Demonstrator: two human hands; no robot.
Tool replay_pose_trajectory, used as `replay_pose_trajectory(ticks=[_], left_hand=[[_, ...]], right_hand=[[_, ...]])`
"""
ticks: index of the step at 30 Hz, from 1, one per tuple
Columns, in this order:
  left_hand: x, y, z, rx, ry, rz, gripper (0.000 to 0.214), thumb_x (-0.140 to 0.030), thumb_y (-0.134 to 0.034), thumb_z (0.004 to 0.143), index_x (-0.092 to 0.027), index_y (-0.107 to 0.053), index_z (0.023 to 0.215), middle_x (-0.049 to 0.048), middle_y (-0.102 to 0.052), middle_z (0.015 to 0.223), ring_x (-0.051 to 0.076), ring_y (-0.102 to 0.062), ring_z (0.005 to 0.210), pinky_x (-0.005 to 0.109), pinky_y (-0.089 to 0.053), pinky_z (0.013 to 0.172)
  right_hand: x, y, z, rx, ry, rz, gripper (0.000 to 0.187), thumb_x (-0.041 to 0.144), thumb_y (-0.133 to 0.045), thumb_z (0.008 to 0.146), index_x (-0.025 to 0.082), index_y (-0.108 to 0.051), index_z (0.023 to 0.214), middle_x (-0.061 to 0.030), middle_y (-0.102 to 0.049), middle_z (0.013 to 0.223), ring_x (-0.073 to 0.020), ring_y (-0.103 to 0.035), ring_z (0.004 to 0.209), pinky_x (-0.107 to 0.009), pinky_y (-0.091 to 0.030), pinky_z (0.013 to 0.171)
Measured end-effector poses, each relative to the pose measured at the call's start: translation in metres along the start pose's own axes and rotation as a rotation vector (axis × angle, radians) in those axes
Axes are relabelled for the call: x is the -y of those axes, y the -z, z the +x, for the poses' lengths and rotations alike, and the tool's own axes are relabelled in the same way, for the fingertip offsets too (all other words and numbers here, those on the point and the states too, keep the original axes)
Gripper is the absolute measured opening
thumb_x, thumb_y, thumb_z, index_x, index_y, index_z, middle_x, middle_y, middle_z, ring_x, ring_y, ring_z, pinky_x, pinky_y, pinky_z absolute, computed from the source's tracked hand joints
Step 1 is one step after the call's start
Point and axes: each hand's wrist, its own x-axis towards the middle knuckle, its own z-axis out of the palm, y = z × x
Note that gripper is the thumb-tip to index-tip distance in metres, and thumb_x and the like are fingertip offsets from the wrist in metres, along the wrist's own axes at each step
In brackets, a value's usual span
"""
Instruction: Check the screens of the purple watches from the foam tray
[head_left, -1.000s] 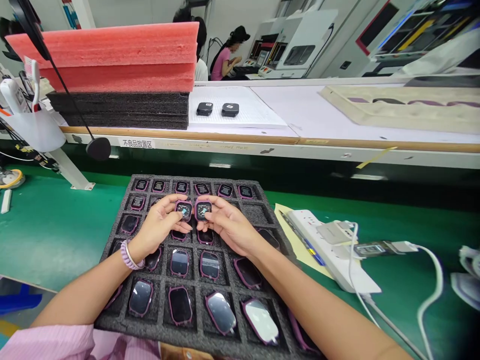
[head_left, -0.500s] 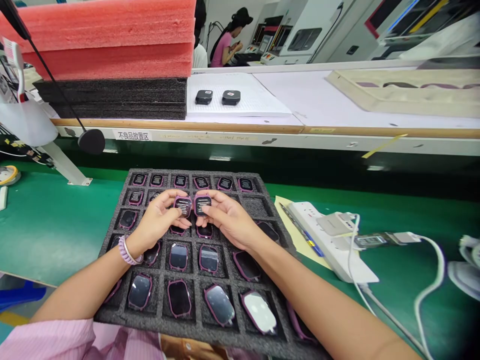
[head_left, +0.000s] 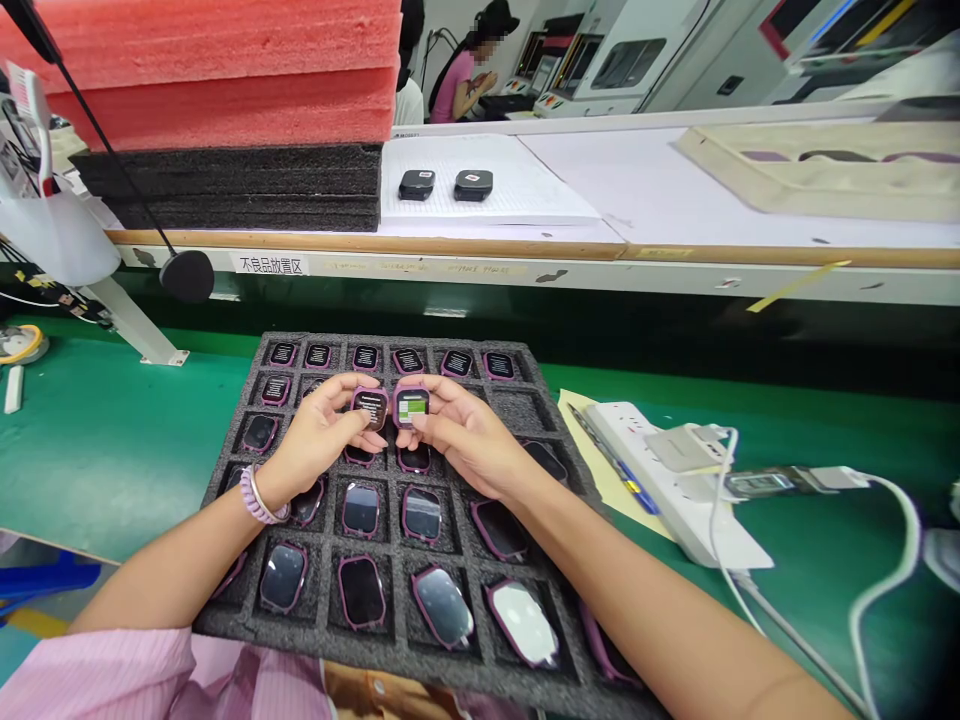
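My left hand (head_left: pixel 324 436) pinches a purple-cased smartwatch body (head_left: pixel 370 405) whose lit screen shows lines of text. My right hand (head_left: pixel 463 434) grips a second purple watch body (head_left: pixel 412 405) with a screen showing green. Both watches are held side by side just above a black foam tray (head_left: pixel 517 410). The tray's pockets hold several more purple watch bodies, the back rows lit, the front rows dark. One pocket at the right of the second row lies bare.
A white power strip (head_left: pixel 675 480) with plugs and cables lies on the green mat right of the tray. Behind, a shelf carries stacked pink and black foam (head_left: pixel 225 120) and two black devices (head_left: pixel 445 185). A lamp stand (head_left: pixel 112 300) stands left. A person sits far behind.
The screens of the two held watches have changed: first a coloured face, then text, and now the right one shows green. The hands stay nearly still above the tray.
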Motion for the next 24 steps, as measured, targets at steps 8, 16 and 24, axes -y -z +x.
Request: replay_pose_trajectory(ticks=[8, 16, 24], left_hand=[[0.0013, 0.0002, 0.0009, -0.015, -0.041, -0.027, 0.047, -0.014, -0.061, 0.069, -0.018, -0.053, 0.115, 0.0061, -0.062, 0.113, 0.012, -0.070, 0.066, 0.026, -0.062, 0.068], [0.0028, 0.0001, 0.0022, -0.001, -0.020, -0.056, 0.055, -0.014, -0.066, 0.069, -0.018, -0.052, 0.122, 0.0055, -0.064, 0.111, 0.012, -0.071, 0.069, 0.023, -0.062, 0.070], [-0.0008, -0.0007, -0.0008, -0.034, 0.049, -0.051, 0.035, -0.032, -0.053, 0.089, -0.015, -0.057, 0.119, 0.0040, -0.066, 0.089, 0.018, -0.073, 0.065, 0.027, -0.063, 0.063]], right_hand=[[-0.0005, 0.0018, 0.0008, 0.007, -0.013, 0.024, 0.050, 0.022, -0.077, 0.078, 0.021, -0.054, 0.122, -0.0011, -0.064, 0.086, -0.0189, -0.064, 0.075, -0.029, -0.050, 0.067], [-0.0017, 0.0012, 0.0009, -0.026, -0.039, 0.011, 0.053, 0.021, -0.079, 0.074, 0.021, -0.053, 0.120, 0.0003, -0.063, 0.084, -0.0175, -0.063, 0.065, -0.026, -0.046, 0.057], [-0.0023, 0.0015, 0.0031, -0.068, -0.083, 0.084, 0.041, 0.041, -0.078, 0.081, 0.018, -0.060, 0.110, -0.0004, -0.064, 0.081, -0.0150, -0.061, 0.057, -0.025, -0.043, 0.055]])
